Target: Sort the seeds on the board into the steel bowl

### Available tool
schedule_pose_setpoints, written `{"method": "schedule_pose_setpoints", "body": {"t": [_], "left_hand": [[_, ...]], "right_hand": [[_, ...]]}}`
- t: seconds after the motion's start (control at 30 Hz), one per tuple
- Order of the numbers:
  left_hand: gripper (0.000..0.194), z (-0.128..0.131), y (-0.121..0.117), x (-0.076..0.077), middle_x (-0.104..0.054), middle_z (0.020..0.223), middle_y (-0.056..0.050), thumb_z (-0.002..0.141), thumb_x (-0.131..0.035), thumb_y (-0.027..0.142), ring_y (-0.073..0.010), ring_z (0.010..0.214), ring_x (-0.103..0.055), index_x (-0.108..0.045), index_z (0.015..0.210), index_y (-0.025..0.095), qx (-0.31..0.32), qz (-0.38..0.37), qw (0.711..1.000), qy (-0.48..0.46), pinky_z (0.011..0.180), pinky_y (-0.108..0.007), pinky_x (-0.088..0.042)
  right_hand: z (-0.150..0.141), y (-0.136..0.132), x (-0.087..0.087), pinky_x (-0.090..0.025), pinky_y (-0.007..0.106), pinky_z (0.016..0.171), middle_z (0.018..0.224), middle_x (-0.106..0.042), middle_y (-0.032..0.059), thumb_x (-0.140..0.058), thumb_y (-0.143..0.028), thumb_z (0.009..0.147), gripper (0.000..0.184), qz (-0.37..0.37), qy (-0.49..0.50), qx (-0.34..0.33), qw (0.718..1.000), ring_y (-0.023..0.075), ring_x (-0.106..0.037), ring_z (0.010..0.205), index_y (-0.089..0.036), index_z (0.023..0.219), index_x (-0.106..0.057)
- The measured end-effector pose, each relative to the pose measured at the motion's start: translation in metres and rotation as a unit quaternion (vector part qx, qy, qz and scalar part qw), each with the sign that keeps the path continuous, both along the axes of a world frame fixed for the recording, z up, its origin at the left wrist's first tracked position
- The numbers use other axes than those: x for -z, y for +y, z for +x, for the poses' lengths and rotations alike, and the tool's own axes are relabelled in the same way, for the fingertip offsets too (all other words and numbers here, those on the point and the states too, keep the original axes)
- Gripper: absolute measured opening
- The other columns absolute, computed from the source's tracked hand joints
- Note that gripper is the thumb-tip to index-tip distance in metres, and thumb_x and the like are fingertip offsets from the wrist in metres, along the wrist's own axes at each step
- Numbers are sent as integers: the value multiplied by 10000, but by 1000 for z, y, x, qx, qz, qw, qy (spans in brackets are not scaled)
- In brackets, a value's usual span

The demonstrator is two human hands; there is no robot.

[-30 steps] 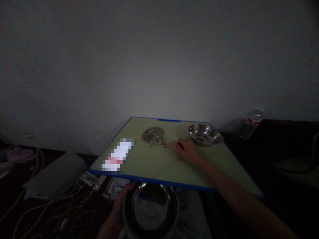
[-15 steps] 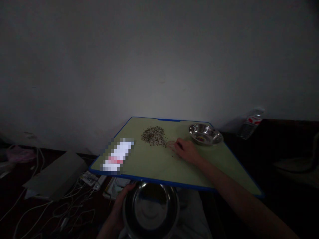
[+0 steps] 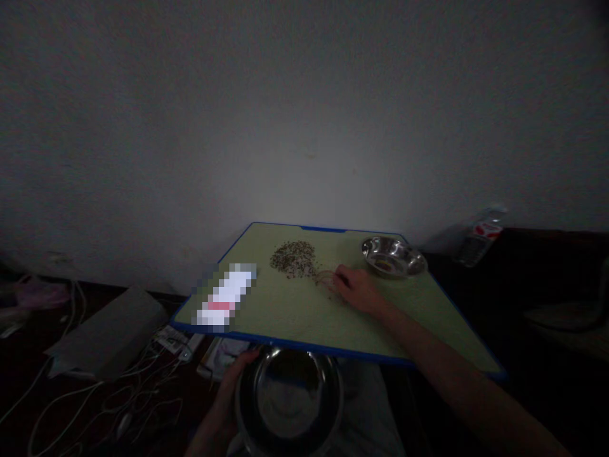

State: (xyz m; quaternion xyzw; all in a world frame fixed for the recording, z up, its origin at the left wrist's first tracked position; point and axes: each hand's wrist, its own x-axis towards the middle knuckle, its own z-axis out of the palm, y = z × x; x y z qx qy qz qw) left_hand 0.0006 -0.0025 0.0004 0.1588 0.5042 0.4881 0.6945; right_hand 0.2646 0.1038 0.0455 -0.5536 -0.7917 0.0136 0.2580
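Note:
My left hand (image 3: 233, 384) grips the rim of a shiny metal bowl (image 3: 290, 403), just under the near edge of a pale green board (image 3: 295, 311) with a blue border. Over the board, my right hand (image 3: 356, 289) is closed on a clear, thin piece with a curved edge (image 3: 325, 277); its exact kind is too dim to tell. That piece sits beside a pile of small dark and pale grains (image 3: 294, 259). A second metal bowl (image 3: 394, 257) rests on the board behind my right hand, with a little something at its bottom.
A bright, pixelated rectangle (image 3: 226, 297) lies at the board's left side. A plastic bottle (image 3: 483, 236) with a red and white label is beyond the right edge. Down on the left are a grey box (image 3: 107, 333), tangled white cables (image 3: 137, 406) and a pink bag (image 3: 42, 293).
Hardly anything differs. Both hands, the held bowl and the grain pile stay nearly where they were; the picture is slightly shifted and grainier.

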Motion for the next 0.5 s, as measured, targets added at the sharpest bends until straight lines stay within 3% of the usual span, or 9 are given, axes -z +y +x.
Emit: {"method": "schedule_pose_setpoints", "body": {"t": [0.13, 0.5], "left_hand": [[88, 1, 0, -2, -690, 563, -23, 582, -610, 214, -205, 608, -627, -661, 567, 143, 11, -3, 1000, -10, 643, -301, -463], [134, -5, 4, 12, -680, 549, -22, 659, -579, 230, -181, 594, -614, -652, 581, 148, 42, -51, 995, -75, 668, -290, -452]], "right_hand": [[0, -1, -1, -271, 212, 507, 573, -553, 3, -373, -322, 810, 220, -2, 4, -8, 1000, 102, -470, 505, -182, 720, -516], [-1, 1, 1, -284, 213, 526, 581, -558, 1, -380, -308, 813, 203, 0, 5, -22, 1000, 101, -467, 508, -185, 725, -515]]}}
